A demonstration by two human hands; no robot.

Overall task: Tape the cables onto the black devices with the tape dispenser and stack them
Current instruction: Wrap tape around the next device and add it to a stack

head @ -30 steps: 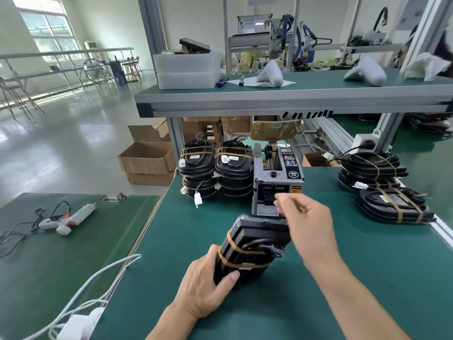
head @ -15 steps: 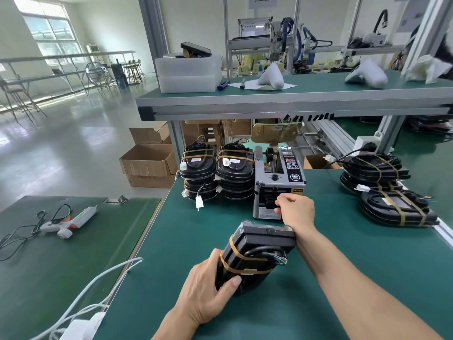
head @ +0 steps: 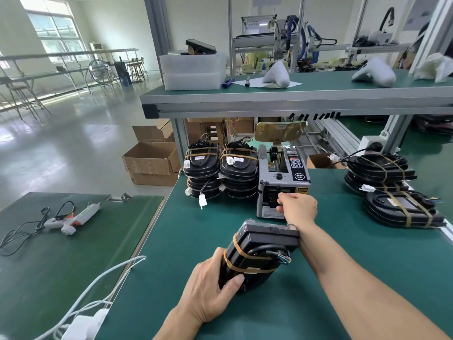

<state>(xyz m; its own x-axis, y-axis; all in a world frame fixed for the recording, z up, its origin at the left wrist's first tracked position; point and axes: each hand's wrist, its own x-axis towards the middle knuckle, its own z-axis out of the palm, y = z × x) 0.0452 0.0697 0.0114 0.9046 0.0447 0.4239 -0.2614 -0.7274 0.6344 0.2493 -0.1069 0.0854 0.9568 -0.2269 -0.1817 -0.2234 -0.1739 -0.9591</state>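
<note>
Two bare hands work at a green bench (head: 355, 261). The left hand (head: 208, 290) grips the near end of a black device (head: 259, 253), thumb curled over its top, holding it tilted on the mat near the middle of the bench; a coiled cable (head: 272, 251) lies on it under two tan tape bands. The right hand (head: 297, 208) reaches over the device to the front slot of the grey tape dispenser (head: 282, 182) just beyond it, fingers curled in at the outlet as if pinching a strip, though the tape itself is too small to make out. Left of the dispenser stand two stacks of taped devices (head: 220, 173), touching it. More taped devices (head: 392, 192) are piled at the far right. A glue gun (head: 71, 217) lies on the separate table to the left.
</note>
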